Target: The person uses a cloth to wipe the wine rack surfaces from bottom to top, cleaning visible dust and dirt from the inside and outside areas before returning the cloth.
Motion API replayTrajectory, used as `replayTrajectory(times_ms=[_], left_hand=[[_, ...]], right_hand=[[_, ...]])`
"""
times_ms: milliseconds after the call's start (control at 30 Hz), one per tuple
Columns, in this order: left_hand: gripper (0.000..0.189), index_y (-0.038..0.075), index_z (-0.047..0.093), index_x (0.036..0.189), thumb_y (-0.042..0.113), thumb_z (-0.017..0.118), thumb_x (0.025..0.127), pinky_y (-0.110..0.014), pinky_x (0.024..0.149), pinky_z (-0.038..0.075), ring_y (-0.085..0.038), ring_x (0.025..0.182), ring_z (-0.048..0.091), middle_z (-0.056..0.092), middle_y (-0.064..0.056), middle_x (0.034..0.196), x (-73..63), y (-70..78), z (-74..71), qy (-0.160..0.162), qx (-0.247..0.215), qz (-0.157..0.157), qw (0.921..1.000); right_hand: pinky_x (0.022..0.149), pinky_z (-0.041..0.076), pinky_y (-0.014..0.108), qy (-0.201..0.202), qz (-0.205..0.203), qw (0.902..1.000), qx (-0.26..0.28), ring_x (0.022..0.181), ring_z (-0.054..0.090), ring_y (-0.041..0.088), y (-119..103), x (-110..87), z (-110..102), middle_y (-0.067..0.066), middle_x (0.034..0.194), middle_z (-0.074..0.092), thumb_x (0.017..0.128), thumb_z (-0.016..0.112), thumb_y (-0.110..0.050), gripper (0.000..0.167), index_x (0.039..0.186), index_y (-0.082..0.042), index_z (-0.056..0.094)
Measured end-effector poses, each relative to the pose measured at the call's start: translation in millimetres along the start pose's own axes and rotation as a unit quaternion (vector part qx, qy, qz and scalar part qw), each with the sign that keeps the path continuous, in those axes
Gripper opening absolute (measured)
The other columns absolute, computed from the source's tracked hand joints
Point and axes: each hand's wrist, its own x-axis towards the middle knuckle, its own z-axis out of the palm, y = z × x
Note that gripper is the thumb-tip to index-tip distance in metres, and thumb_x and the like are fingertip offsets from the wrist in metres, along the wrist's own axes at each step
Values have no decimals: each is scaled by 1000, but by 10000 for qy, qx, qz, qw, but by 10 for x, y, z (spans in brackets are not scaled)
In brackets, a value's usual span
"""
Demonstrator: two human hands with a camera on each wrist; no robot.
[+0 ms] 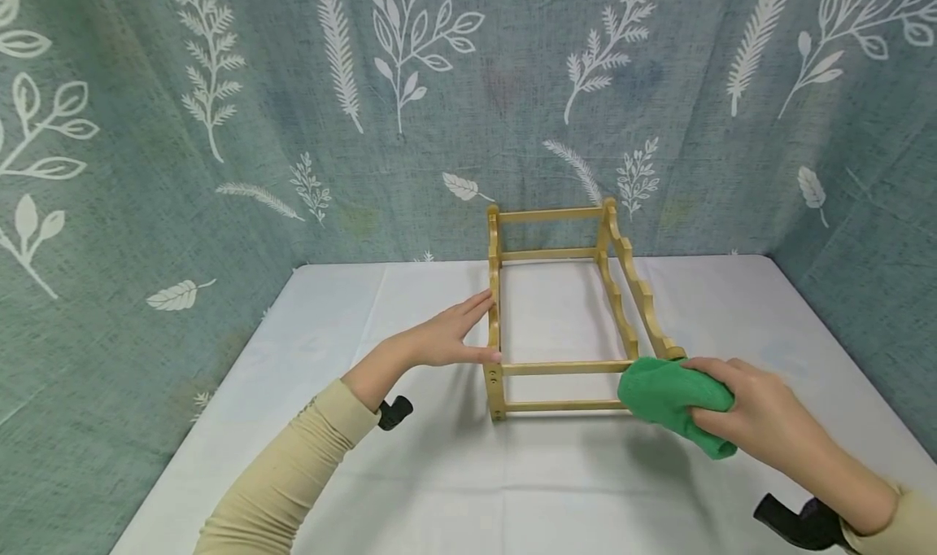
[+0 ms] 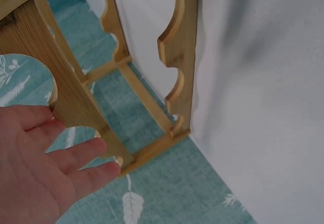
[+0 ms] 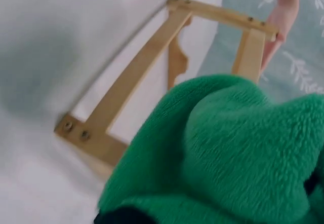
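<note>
A light wooden rack [image 1: 564, 369] with scalloped side pieces stands on the white table. My left hand [image 1: 454, 333] touches its left side near the front, fingers fairly straight; in the left wrist view those fingers [image 2: 81, 155] lie against a wooden side board [image 2: 66, 72]. My right hand [image 1: 754, 408] grips a folded green cloth [image 1: 669, 396] against the rack's front right corner. In the right wrist view the fluffy cloth [image 3: 243, 143] fills the foreground and hides that upper corner. Screws show at the rack's lower corner [image 3: 96, 143].
The white-covered table [image 1: 410, 490] reaches back to a teal curtain [image 1: 439, 156] with white leaf prints, which also lines both sides. Black wrist-worn devices sit below each hand, one [image 1: 395, 412] at the left and one [image 1: 801, 522] at the right.
</note>
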Motion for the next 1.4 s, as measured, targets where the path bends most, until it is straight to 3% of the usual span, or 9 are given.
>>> replayTrajectory(times_ms=[333,600,733,900,1233,1400], left_hand=[[104,15,4,149,79,41,74,-47,111,16,-21,141,4,-3,2,155,-1,-19,15,-3,-42,10,10000],[104,16,4,149,76,44,75,-47,110,17,-22,141,5,-3,3,155,-9,-37,-9,-42,-146,-75,9999],[102,17,3,149,73,47,76,-47,110,18,-21,141,4,-4,4,154,2,-41,-11,-103,-252,-85,9996],[102,17,3,149,72,48,77,-47,111,17,-19,141,3,-5,6,154,-11,-47,-12,-133,-303,-86,9994],[102,20,0,149,74,46,76,-46,111,14,-18,141,1,-8,7,154,-12,-47,-20,-273,-248,-173,9992],[102,18,-2,148,71,47,77,-46,112,14,-18,141,-2,-11,6,153,8,-29,-28,-402,-300,-139,9986]], right_hand=[[56,41,30,-37,-518,9986,29,74,51,16,-460,247,245,12,103,59,73,71,-16,48,119,-12,59],[58,46,27,78,-1503,9886,68,70,53,11,-942,498,644,5,88,57,72,73,-17,45,116,-16,61],[57,46,27,126,-1535,9881,66,68,52,10,-1047,541,730,4,84,56,72,74,-18,47,117,-16,61],[51,42,25,148,-1095,9938,-95,63,49,11,-914,442,587,7,86,57,72,73,-18,46,116,-14,61],[48,38,29,-15,-78,9979,-640,63,49,15,-317,159,125,13,91,59,73,72,-21,51,120,-8,57],[52,41,32,-37,-246,9983,-532,69,54,17,-330,184,136,15,98,61,74,72,-22,50,120,-9,57]])
